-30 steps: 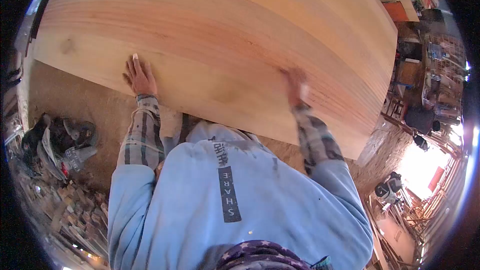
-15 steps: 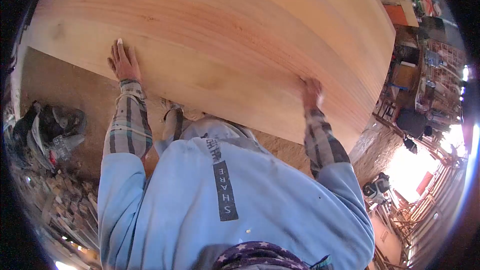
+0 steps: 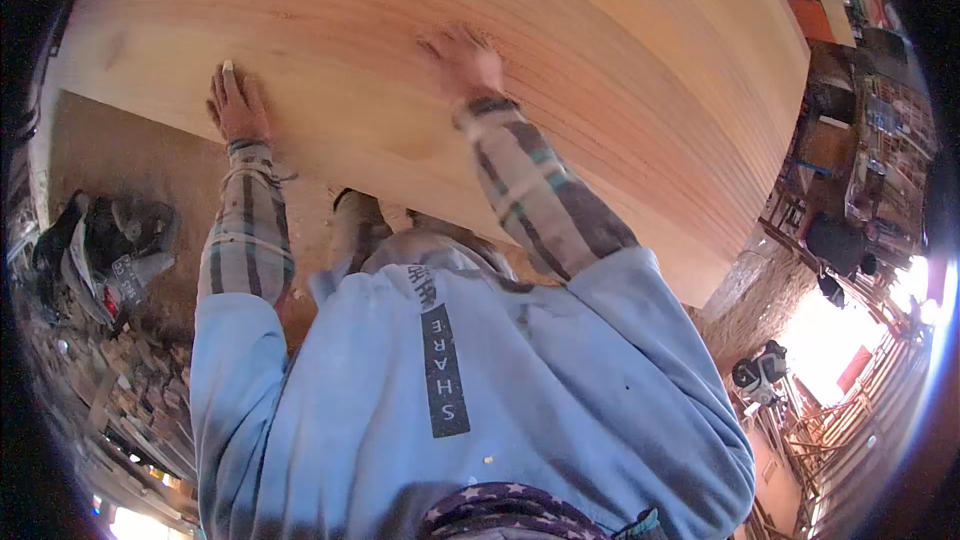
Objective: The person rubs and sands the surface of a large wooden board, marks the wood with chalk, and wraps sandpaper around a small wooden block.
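A broad wooden panel [image 3: 330, 90] with reddish and yellow grain spans the upper view. My left hand [image 3: 238, 105] lies on it close to the near left edge, fingers extended, with something whitish on one fingertip. Farther right and in from the edge, my right hand [image 3: 468, 62] rests on the panel's surface. Its fingers look stretched out and slightly blurred, and whatever may lie beneath the palm is hidden. Both forearms wear plaid cuffs under a light blue garment.
Dark bags or cloth [image 3: 110, 250] lie on the ground at left, above a pile of wood offcuts [image 3: 130, 380]. Cluttered shelves [image 3: 880, 140] stand at right. Lower right are a black-and-white object [image 3: 760, 372] and thin wooden sticks [image 3: 830, 450].
My right hand has swept left and away from me across the panel, from near its right side toward the middle. My left hand stays almost where it was.
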Demonstrator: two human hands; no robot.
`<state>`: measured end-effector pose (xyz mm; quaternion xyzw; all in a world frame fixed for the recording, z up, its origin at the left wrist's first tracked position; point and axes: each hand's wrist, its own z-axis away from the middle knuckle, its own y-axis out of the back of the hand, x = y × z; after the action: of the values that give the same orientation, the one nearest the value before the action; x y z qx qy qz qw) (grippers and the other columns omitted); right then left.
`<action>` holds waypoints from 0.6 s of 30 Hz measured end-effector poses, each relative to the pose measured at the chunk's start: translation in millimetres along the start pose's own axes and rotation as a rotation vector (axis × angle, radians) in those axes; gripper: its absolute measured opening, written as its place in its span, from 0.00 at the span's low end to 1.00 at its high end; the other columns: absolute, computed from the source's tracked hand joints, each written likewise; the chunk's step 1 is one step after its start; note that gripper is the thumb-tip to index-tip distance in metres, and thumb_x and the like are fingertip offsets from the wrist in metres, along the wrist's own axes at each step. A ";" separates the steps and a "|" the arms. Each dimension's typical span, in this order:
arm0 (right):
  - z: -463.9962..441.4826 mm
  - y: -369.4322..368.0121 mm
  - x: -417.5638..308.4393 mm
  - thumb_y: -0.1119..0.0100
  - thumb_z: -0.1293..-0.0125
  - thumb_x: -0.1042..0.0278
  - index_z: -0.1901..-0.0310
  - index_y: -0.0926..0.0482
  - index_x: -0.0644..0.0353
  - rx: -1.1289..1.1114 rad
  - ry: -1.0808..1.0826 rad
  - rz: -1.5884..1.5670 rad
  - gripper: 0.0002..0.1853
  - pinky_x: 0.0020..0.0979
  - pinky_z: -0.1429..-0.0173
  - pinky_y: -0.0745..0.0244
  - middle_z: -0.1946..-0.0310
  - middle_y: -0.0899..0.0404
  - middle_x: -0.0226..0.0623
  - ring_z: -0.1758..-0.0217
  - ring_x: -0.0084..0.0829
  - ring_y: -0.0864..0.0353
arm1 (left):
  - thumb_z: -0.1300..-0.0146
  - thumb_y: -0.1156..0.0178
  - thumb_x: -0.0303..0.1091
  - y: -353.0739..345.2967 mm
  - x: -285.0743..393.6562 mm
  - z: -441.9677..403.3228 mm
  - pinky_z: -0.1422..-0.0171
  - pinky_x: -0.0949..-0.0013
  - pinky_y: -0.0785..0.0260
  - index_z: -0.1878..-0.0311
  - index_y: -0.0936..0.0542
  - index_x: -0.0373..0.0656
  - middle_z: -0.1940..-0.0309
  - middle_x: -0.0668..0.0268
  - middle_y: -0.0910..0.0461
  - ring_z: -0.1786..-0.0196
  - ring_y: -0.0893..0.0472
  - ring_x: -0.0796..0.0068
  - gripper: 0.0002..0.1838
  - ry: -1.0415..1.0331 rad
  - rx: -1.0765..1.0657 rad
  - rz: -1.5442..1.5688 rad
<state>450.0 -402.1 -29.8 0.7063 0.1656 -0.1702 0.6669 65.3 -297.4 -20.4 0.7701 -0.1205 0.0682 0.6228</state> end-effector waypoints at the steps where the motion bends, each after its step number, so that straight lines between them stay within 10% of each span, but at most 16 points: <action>1: 13.0 0.1 25.9 0.47 0.32 0.57 0.48 0.19 0.46 -0.048 -0.074 -0.095 0.14 0.43 0.39 0.27 0.46 0.22 0.37 0.43 0.44 0.25 | 0.26 0.59 0.57 1.0 1.0 -1.1 0.20 0.48 0.63 0.25 0.40 0.51 0.24 0.65 0.43 0.22 0.47 0.61 0.32 0.012 0.001 0.000; 7: 264.5 172.0 184.2 0.40 0.36 0.63 0.57 0.17 0.54 0.085 -0.327 0.440 0.09 0.41 0.45 0.28 0.60 0.21 0.42 0.50 0.43 0.23 | 0.26 0.59 0.56 -4.8 6.4 2.1 0.20 0.48 0.63 0.25 0.41 0.52 0.24 0.65 0.43 0.21 0.47 0.61 0.32 0.021 0.029 -0.031; 9: 269.4 220.6 167.6 0.40 0.36 0.65 0.58 0.17 0.56 0.087 -0.733 0.261 0.09 0.42 0.42 0.28 0.58 0.20 0.40 0.49 0.43 0.23 | 0.25 0.59 0.56 -3.1 9.0 4.7 0.20 0.48 0.63 0.24 0.42 0.52 0.24 0.65 0.44 0.21 0.47 0.61 0.32 0.036 0.025 -0.050; 18: -21.0 7.8 -1.9 0.49 0.32 0.58 0.40 0.22 0.39 -0.029 -0.013 0.155 0.19 0.40 0.27 0.40 0.36 0.25 0.33 0.31 0.44 0.32 | 0.26 0.60 0.57 4.8 6.9 5.0 0.19 0.48 0.64 0.24 0.42 0.50 0.23 0.64 0.45 0.21 0.49 0.61 0.33 0.006 0.002 -0.056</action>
<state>452.4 -381.6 -20.9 0.7062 0.1085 -0.1202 0.6892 70.4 -303.9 -15.2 0.7734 -0.0971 0.0533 0.6242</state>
